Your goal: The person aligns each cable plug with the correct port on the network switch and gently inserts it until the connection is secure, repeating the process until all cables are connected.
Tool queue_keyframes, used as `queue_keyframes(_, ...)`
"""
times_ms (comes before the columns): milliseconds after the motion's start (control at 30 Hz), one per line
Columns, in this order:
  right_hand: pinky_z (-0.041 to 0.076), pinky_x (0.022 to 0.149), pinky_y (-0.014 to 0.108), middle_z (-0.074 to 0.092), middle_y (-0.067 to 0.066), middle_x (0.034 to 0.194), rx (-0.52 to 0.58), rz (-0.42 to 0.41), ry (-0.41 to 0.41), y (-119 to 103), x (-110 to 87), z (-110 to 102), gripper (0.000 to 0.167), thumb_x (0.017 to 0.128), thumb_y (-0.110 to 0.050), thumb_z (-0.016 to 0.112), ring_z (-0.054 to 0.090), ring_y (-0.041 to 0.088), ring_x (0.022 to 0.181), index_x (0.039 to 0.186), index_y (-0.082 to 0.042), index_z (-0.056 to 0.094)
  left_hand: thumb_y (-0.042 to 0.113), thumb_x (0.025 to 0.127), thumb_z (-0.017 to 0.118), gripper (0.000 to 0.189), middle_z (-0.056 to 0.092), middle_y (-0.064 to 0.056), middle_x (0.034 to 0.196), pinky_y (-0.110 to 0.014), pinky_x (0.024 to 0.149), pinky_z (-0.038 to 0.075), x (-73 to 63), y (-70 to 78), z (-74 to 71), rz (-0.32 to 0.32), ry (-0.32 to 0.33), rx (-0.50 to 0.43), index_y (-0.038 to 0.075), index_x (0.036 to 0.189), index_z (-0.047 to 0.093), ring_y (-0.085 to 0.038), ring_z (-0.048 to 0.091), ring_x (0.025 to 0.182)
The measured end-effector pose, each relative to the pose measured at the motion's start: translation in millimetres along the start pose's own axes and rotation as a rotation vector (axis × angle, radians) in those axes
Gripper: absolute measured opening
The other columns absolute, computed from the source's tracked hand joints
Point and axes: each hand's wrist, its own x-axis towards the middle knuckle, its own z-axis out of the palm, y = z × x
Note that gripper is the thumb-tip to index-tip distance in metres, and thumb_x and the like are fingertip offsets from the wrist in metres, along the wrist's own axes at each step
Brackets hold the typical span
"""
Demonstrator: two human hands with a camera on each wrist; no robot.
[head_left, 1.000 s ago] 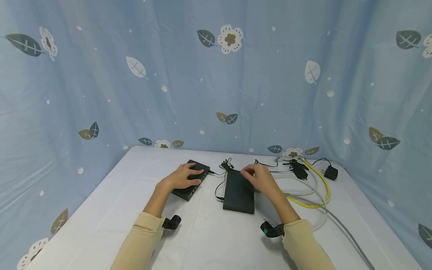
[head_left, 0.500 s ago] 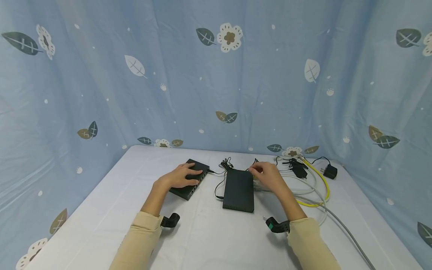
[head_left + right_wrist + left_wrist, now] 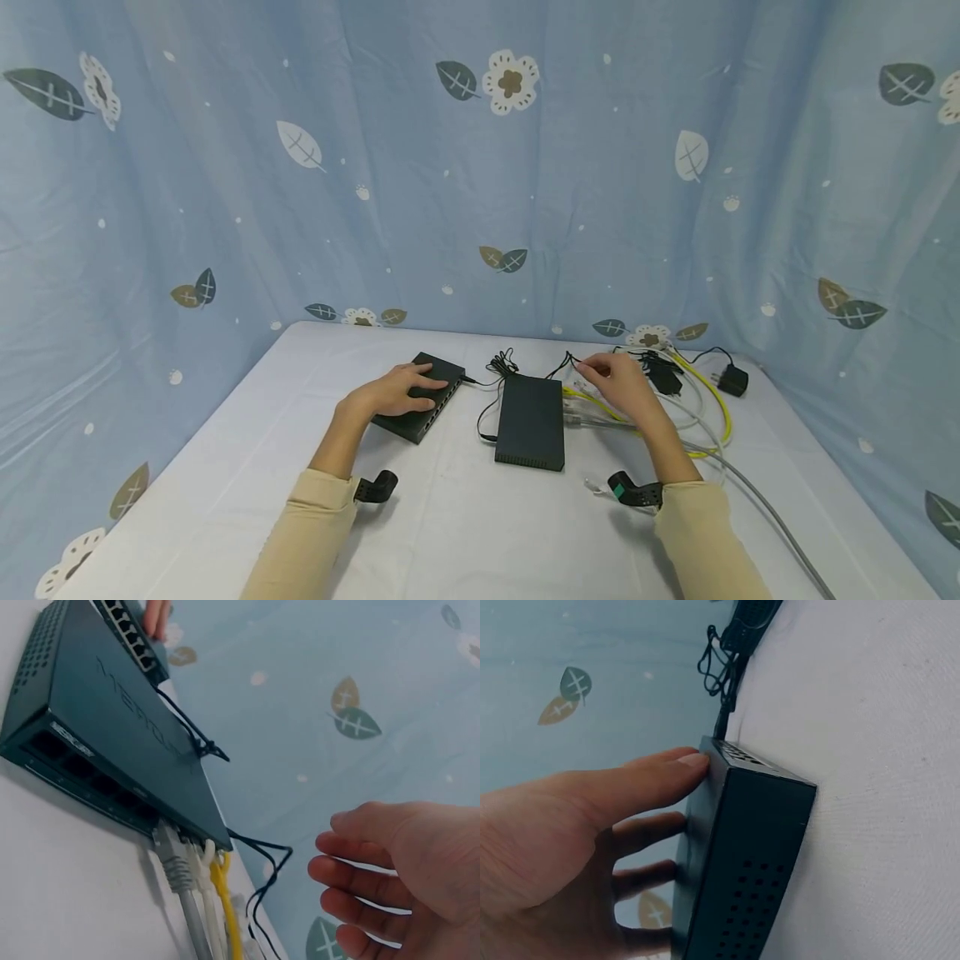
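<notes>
My left hand (image 3: 393, 393) rests on a black network switch (image 3: 405, 427) at the left. In the left wrist view its fingertips (image 3: 694, 762) touch the switch's flat top, fingers fairly straight. A second network switch (image 3: 529, 425) lies flat in the middle of the table. Grey, white and yellow network cables (image 3: 225, 900) are plugged into its right-hand ports; other ports are bare. My right hand (image 3: 617, 385) hovers to the right of this switch, fingers loosely bent with nothing seen between them. In the right wrist view a thin black cord (image 3: 279, 864) hangs apart from the fingers.
A bundled black cord (image 3: 502, 363) lies behind the switches. Two black power adapters (image 3: 733, 381) sit at the back right, among coiled cables. A loose clear plug (image 3: 595, 487) lies near the right wrist. A blue patterned curtain (image 3: 480, 183) hangs behind the white table.
My right hand has moved from above the middle switch to the right and slightly back, uncovering the plugged-in cables. The left hand and its switch have barely shifted.
</notes>
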Motion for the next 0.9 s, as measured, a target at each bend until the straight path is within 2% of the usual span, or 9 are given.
queue_keyframes(200,0.054,0.08,0.046,0.073,0.014,0.104,-0.034,0.051,-0.004,10,-1.1,-3,0.027,0.099,-0.026,0.06,0.068,0.028,0.093,0.111,-0.006,0.073,0.021,0.098,0.059,0.044,0.027,-0.021,0.16,-0.065,0.114,0.025,1.2,0.7,-0.2,-0.019,-0.027,0.016,0.018,0.142,0.055,-0.049,0.021,0.146)
queue_keyframes(367,0.054,0.081,0.047,0.073,0.014,0.104,-0.053,0.093,-0.021,14,-1.4,-5,0.027,0.099,-0.028,0.059,0.068,0.029,0.094,0.11,-0.007,0.073,0.021,0.098,0.059,0.044,0.027,-0.022,0.159,-0.064,0.114,0.025,1.6,0.1,-0.4,-0.014,-0.022,0.021,0.017,0.142,0.055,-0.049,0.021,0.146)
queue_keyframes(600,0.053,0.072,0.042,0.073,0.012,0.097,-0.068,0.098,-0.059,26,0.0,2,0.024,0.097,-0.025,0.062,0.067,0.025,0.086,0.105,-0.006,0.074,0.021,0.098,0.06,0.044,0.027,-0.02,0.16,-0.063,0.114,0.025,1.0,0.1,-0.2,-0.027,-0.019,0.016,0.019,0.142,0.055,-0.047,0.021,0.147)
queue_keyframes(900,0.051,0.074,0.045,0.074,0.009,0.094,-0.113,0.133,-0.083,30,-3.7,5,0.019,0.095,-0.022,0.065,0.067,0.025,0.086,0.099,-0.006,0.075,0.021,0.098,0.06,0.044,0.028,-0.021,0.16,-0.064,0.114,0.025,0.5,1.4,0.4,-0.023,-0.013,0.005,0.019,0.142,0.055,-0.048,0.021,0.147)
